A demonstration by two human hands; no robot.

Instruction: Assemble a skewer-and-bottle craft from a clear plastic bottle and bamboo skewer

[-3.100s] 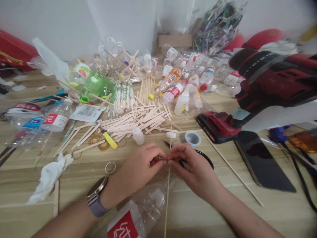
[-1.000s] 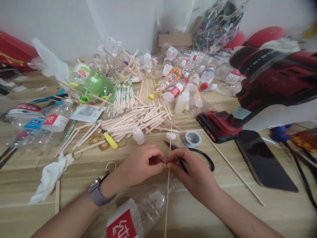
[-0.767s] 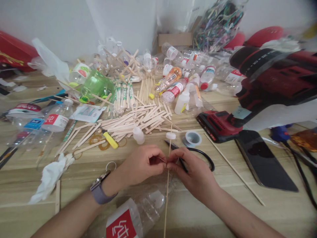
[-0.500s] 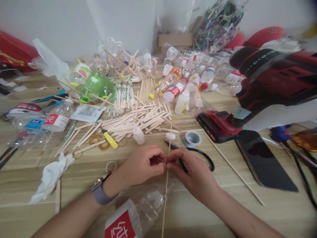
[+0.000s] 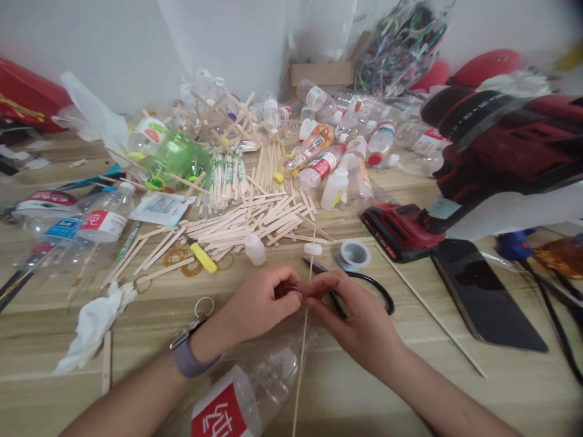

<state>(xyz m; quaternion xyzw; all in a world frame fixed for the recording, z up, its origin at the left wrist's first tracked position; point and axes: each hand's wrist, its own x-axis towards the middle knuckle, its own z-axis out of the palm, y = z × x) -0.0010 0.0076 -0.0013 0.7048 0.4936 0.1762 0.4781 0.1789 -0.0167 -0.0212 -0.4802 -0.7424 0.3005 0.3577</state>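
Note:
A thin wooden skewer (image 5: 300, 358) runs upright between my hands, with a white bottle cap (image 5: 313, 249) threaded near its top. My left hand (image 5: 266, 300) is closed in a pinch, and a thin strand (image 5: 295, 288), too fine to name for sure, shows at its fingertips. Meeting it from the other side, my right hand (image 5: 348, 309) pinches at the same spot by the skewer; its fingertips seem to hold the strand's other part. Below my hands lies a clear plastic bottle (image 5: 273, 379) with a red and white label.
Black-handled scissors (image 5: 387, 291) and a tape roll (image 5: 353, 255) lie beyond my right hand. Farther right are a phone (image 5: 487, 297), a loose skewer (image 5: 432, 312) and a red power tool (image 5: 492, 145). Craft sticks (image 5: 246, 221) and a yellow-handled tool (image 5: 203, 257) lie ahead.
The skewer's lower end has swung slightly left, and the cap has shifted a little with it. My left fingers have curled in slightly; both hands stay at the same spot.

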